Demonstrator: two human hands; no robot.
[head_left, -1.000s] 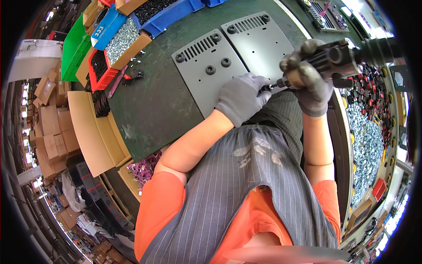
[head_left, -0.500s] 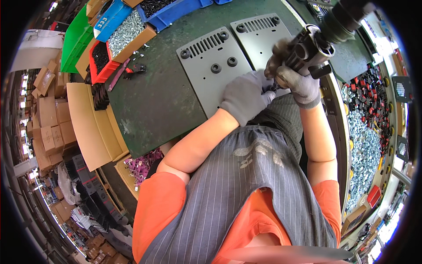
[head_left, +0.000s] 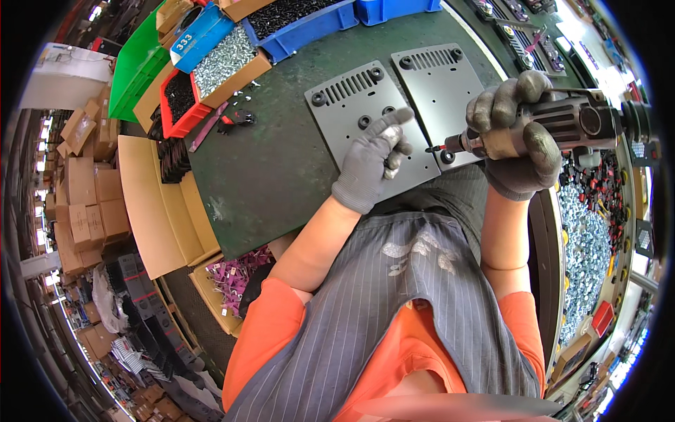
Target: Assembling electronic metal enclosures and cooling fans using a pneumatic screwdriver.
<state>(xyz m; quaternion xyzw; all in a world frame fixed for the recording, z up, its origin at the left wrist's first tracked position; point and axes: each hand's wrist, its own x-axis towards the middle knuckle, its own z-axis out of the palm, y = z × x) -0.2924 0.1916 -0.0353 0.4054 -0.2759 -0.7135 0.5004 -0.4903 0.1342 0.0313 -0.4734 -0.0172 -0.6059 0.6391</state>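
Two grey metal plates with vent slots and black grommets lie side by side on the dark green bench: the left plate (head_left: pixel 355 105) and the right plate (head_left: pixel 439 81). My gloved left hand (head_left: pixel 376 158) rests on the near part of the left plate, index finger stretched out, fingers partly curled. My gloved right hand (head_left: pixel 517 137) grips a black powered screwdriver (head_left: pixel 576 126) held sideways. Its bit tip (head_left: pixel 430 149) hangs just right of my left fingers, near a black grommet (head_left: pixel 447 156) at the plates' near edge.
Bins stand along the bench's far left: a green one (head_left: pixel 133 67), a red one (head_left: pixel 176 105), a cardboard box of silver screws (head_left: pixel 228 60), a blue bin of black parts (head_left: pixel 299 24). A tray of screws and red and black parts (head_left: pixel 587 232) sits right. Cardboard boxes (head_left: pixel 84 183) are stacked left.
My right hand has swung the screwdriver down from a raised tilt to a sideways hold beside my left hand. My left hand has stayed on the plate, its index finger now stretched out.
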